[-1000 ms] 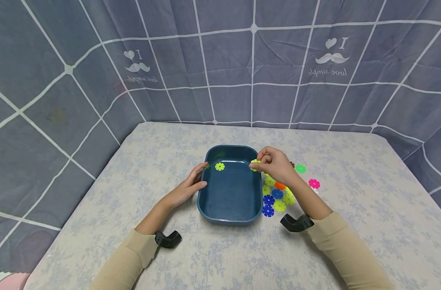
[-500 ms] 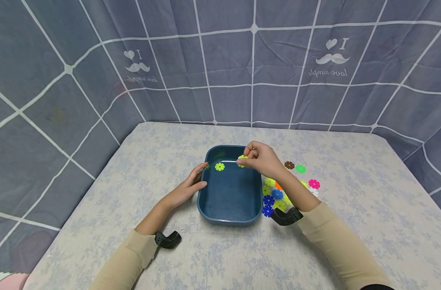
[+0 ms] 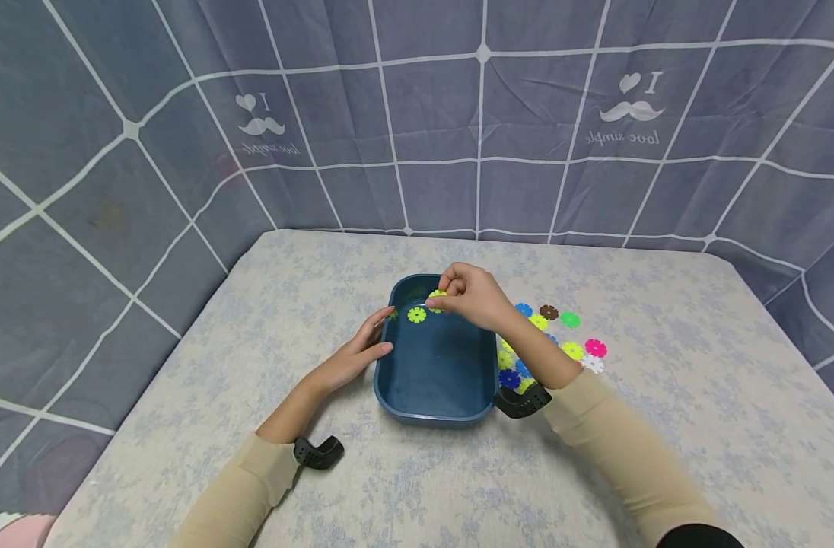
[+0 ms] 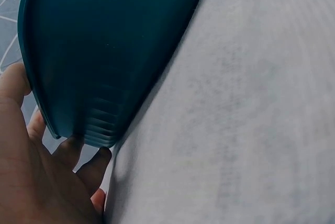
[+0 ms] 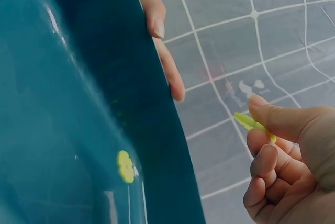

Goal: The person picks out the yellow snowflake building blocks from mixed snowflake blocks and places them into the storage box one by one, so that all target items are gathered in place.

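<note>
My right hand [image 3: 475,297] pinches a yellow-green snowflake disc [image 3: 436,301] between thumb and fingers, above the far part of a dark blue plastic bin [image 3: 436,373]. In the right wrist view the pinched disc [image 5: 254,125] appears nearly edge-on. Inside the bin, a second yellow-green snowflake disc [image 3: 416,315] sits near the far left. My left hand [image 3: 351,358] rests against the bin's left side, thumb and fingertips touching near the rim. From the left wrist camera, its spread fingers [image 4: 94,169] touch the outer wall.
Right of the bin lie several loose snowflake discs, including a brown one [image 3: 549,312], a green one [image 3: 571,320], a pink one [image 3: 596,348] and a dark blue one [image 3: 509,378]. The right forearm covers some. A grey checked curtain [image 3: 431,114] hangs behind the table [image 3: 417,487].
My right hand has moved left over the bin, carrying the yellow-green snowflake disc from the right rim to near the second disc. The left hand and the bin have stayed in place.
</note>
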Motion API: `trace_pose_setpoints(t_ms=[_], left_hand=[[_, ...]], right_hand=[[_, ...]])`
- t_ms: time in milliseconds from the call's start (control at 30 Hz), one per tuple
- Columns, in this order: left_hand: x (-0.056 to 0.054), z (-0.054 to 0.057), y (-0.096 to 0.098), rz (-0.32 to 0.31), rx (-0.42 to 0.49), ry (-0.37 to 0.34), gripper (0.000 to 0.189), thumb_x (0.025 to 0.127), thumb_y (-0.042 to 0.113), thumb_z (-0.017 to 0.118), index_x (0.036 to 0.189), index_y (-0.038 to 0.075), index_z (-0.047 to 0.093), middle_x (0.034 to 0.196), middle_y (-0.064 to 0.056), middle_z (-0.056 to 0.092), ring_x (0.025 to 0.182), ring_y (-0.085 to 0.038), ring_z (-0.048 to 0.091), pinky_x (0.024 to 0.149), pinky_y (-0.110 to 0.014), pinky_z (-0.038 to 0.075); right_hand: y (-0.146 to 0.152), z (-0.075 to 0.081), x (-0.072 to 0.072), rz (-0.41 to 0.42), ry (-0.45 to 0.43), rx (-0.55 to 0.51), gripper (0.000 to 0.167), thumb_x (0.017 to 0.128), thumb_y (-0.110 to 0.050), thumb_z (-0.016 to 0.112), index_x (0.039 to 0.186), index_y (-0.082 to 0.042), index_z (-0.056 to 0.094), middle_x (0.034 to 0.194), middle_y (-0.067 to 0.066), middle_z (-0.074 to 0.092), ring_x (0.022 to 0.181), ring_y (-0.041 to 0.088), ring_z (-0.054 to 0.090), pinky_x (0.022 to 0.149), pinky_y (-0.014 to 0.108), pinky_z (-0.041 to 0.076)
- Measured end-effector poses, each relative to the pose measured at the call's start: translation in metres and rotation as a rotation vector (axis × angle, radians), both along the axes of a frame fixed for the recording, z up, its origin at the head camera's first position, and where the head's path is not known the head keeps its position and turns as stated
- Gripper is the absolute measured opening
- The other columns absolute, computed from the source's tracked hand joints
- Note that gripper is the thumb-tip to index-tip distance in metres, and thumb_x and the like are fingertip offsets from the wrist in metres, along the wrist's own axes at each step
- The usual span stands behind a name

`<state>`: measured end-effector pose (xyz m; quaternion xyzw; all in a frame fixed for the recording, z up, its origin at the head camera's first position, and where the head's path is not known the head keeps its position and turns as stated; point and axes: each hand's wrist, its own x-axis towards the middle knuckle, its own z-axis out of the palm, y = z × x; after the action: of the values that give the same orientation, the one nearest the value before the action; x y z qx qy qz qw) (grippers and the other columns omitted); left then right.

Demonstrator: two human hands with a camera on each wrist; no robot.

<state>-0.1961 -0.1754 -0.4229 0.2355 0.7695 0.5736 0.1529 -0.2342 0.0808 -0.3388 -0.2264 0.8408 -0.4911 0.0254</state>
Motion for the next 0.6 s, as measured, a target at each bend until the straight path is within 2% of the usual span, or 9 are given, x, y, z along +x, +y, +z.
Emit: trace_pose_setpoints(t_ms=[267,433,600], left_hand=[[0.000,-0.001,-0.001,-0.008,0.004,0.000,0.062,0.105,0.013,0.039,0.158,0.020,0.007,0.163,-0.009,0.001,0.147,-0.035,0.003,0.114,-0.056,0.015],[-0.001,-0.001,0.000,-0.010,0.004,-0.008,0.062,0.106,0.014,0.039,0.158,0.020,0.007,0.163,-0.008,0.001,0.147,-0.035,0.003,0.114,-0.057,0.016],[-0.001,-0.001,0.000,-0.007,-0.006,-0.011,0.062,0.106,0.017,0.039,0.158,0.021,0.007,0.163,-0.008,0.001,0.147,-0.034,0.002,0.114,-0.057,0.015]], right_hand=[[-0.010,0.001,-0.003,0.033,-0.007,0.007,0.024,0.087,-0.016,0.076,0.092,-0.004,0.057,0.065,0.012,0.059,0.065,0.022,0.061,0.059,0.033,0.043],[-0.016,0.000,-0.006,0.024,-0.016,0.015,0.025,0.086,-0.017,0.077,0.092,-0.004,0.057,0.065,0.009,0.059,0.064,0.021,0.059,0.058,0.032,0.042],[-0.021,-0.003,-0.009,0.025,-0.024,0.017,0.025,0.086,-0.016,0.077,0.093,-0.003,0.057,0.065,0.007,0.059,0.070,0.033,0.061,0.058,0.031,0.042]])
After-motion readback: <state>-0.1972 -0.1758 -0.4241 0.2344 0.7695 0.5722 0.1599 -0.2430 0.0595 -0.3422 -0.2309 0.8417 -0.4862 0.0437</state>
